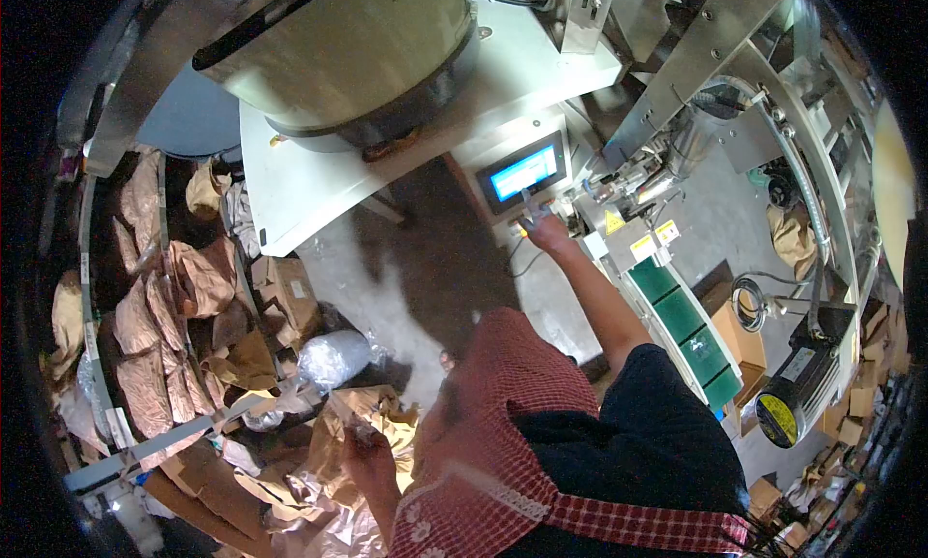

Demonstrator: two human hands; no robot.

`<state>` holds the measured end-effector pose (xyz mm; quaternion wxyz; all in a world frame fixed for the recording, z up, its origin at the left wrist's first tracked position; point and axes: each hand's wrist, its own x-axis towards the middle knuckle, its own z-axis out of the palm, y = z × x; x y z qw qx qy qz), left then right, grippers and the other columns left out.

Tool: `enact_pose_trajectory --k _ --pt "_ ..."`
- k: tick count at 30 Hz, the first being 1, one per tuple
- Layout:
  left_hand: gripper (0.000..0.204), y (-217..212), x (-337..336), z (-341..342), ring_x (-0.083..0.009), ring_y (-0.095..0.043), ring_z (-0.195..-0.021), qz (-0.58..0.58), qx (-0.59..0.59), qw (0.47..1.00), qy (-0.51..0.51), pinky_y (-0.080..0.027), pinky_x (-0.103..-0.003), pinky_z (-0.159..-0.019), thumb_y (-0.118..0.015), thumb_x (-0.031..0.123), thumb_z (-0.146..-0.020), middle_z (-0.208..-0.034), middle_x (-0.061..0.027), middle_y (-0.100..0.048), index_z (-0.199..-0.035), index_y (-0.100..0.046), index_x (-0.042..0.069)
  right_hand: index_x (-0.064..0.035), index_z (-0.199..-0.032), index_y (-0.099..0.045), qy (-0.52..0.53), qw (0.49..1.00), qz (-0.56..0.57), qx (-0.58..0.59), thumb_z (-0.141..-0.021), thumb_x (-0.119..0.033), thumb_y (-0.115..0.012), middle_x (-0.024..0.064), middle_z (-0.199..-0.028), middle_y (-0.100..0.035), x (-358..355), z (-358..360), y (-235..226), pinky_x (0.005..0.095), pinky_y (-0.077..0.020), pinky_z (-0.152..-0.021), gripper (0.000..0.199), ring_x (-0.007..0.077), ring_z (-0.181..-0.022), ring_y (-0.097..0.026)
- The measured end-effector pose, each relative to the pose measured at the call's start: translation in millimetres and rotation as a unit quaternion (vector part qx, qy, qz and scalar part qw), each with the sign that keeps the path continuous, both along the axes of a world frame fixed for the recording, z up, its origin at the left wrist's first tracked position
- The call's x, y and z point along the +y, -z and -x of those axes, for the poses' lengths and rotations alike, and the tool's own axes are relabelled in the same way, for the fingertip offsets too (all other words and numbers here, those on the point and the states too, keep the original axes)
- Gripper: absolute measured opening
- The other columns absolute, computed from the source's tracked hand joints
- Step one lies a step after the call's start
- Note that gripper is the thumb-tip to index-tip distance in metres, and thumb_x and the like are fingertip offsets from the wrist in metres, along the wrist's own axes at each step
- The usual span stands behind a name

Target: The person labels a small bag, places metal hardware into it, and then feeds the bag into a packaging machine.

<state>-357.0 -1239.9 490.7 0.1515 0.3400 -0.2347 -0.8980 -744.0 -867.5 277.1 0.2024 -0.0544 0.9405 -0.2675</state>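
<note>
White table [280, 195] lies ahead; green belt [681, 311] is passed just beside by the right forearm [604, 302], which is best kept clear of it. Step in hand judged to be screen entry: best done with the wrist steadied, one fingertip pressed squarely and lightly, the other fingers lifted, each response read before another press. Right hand [549, 231] seen loosely spread, a finger extended to the screen [522, 174], nothing seen held; actual contact cannot be told. Left hand [367, 454] held low by crumpled brown paper [333, 427]; finger bend blurred, and whether paper is gripped cannot be told. Screen is set in the pale panel [501, 146], near the table's edge: rectangular, dark-framed, slanted in view, lit bright blue and white, markings too small to be read.
</note>
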Motion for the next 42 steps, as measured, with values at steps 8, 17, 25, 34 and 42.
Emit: enact_pose_trajectory --k 8,17,25,34,42 --pt "0.02 -11 7 7 -0.018 -0.063 -0.079 -0.036 -0.019 0.999 -0.032 -0.051 -0.03 -0.067 -0.053 0.018 -0.098 -0.093 -0.009 -0.068 -0.1 -0.065 0.002 -0.0171 -0.151 -0.02 -0.001 0.998 -0.027 0.051 -0.096 -0.048 -0.043 0.0273 -0.127 -0.054 17 14 22 0.0479 -0.0438 -0.096 0.067 0.0424 -0.118 -0.051" --pt "0.019 -8 9 3 -0.0187 -0.064 -0.079 -0.052 -0.004 0.998 -0.033 -0.052 -0.031 -0.068 -0.053 0.017 -0.097 -0.093 -0.0098 -0.069 -0.099 -0.065 0.002 -0.0187 -0.153 -0.009 0.029 0.999 0.002 -0.033 -0.094 -0.05 -0.047 0.0326 -0.127 -0.051 4 4 -44 0.0479 -0.0454 -0.095 0.077 0.0455 -0.116 -0.052" --pt "0.018 -4 11 7 -0.0189 -0.064 -0.079 -0.04 -0.015 0.999 -0.024 -0.051 -0.031 -0.068 -0.054 0.015 -0.097 -0.093 -0.0101 -0.069 -0.1 -0.064 0.001 -0.0204 -0.153 -0.009 -0.014 0.999 0.018 0.045 -0.093 -0.049 -0.049 0.0353 -0.128 -0.048 19 -2 -37 0.0494 -0.0452 -0.094 0.077 0.0478 -0.114 -0.053" --pt "0.019 -3 15 12 -0.0193 -0.064 -0.083 0.011 0.019 0.999 0.03 -0.052 -0.03 -0.07 -0.055 0.016 -0.096 -0.096 -0.0101 -0.069 -0.102 -0.063 0.0 -0.019 -0.153 -0.014 0.036 0.999 0.013 -0.003 -0.092 -0.048 -0.051 0.0344 -0.129 -0.048 16 6 -21 0.0485 -0.0455 -0.094 0.077 0.0475 -0.114 -0.053" --pt "0.027 13 16 42 -0.0232 -0.056 -0.09 -0.132 -0.009 0.982 0.132 -0.046 -0.035 -0.081 -0.052 0.017 -0.096 -0.1 -0.0109 -0.061 -0.116 -0.058 -0.001 -0.0014 -0.106 -0.065 -0.036 0.998 0.029 0.031 -0.088 -0.036 -0.056 0.0225 -0.1 -0.067 14 -44 35 0.042 -0.0507 -0.08 0.04 0.0344 -0.094 -0.065"
